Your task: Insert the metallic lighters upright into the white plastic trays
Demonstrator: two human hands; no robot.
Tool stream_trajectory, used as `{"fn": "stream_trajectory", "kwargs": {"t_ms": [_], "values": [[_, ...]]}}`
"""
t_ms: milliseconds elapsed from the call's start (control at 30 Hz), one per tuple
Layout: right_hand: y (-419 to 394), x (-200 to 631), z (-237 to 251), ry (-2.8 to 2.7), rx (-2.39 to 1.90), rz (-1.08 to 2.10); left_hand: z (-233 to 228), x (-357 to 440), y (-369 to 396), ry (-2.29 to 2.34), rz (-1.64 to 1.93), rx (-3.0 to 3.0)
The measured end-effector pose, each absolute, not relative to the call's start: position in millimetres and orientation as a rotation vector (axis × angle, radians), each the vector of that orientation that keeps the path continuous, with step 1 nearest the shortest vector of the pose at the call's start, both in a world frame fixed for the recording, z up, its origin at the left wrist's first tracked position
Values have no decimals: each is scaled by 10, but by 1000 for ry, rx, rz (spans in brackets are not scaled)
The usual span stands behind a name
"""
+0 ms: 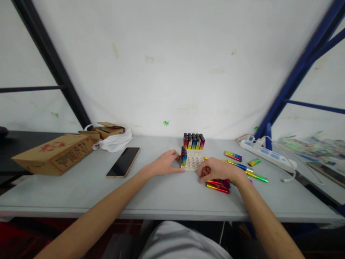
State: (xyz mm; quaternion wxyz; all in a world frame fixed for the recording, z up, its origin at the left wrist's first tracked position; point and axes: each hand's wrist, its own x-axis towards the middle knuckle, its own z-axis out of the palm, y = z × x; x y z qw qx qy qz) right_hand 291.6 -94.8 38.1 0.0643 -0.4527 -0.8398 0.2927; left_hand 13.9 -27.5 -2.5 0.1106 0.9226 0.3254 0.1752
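Tray: one lighter row filled; most slots empty.
Loose lighters: several on table.
Left hand: fingers released, steadying tray.
Right hand: fingers curled over loose lighters; grip unclear.

Red print on the cardboard box — too blurred to read; nothing else lettered.

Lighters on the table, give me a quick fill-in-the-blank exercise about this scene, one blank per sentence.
1. The left hand rests against the white ______, which has a few lighters standing at its left end.
2. The right hand lies on loose lighters lying ______ on the table.
3. The dark phone lies between the left hand and the cardboard ______.

Missing words: tray; flat; box
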Motion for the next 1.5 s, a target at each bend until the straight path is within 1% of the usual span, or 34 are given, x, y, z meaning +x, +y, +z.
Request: {"fn": "stream_trajectory", "kwargs": {"t_ms": [367,600,833,1067,1167,1233,1333,1433,1500], "values": [[-981,2859,414,-2526,-1477,725,-48,131,-263,948,539,2695],[-986,2850,425,-2526,-1484,812,-33,137,-270,947,537,2699],[-889,2976,312,-2364,-1288,873,-42,130,-259,937,537,2696],[-903,2994,384,-2179,-1230,663,-53,128,-248,922,557,2695],[-882,2969,420,-2066,-1265,549,-67,123,-235,926,548,2699],[-856,2956,432,-1949,-1304,531,-68,121,-233,933,532,2705],[-818,2945,428,-1740,-1306,700,-58,124,-241,943,516,2712],[-803,2933,409,-1516,-1206,938,-43,130,-255,946,515,2712],[-807,2921,396,-1408,-1132,1030,-35,134,-261,953,511,2712]]}}
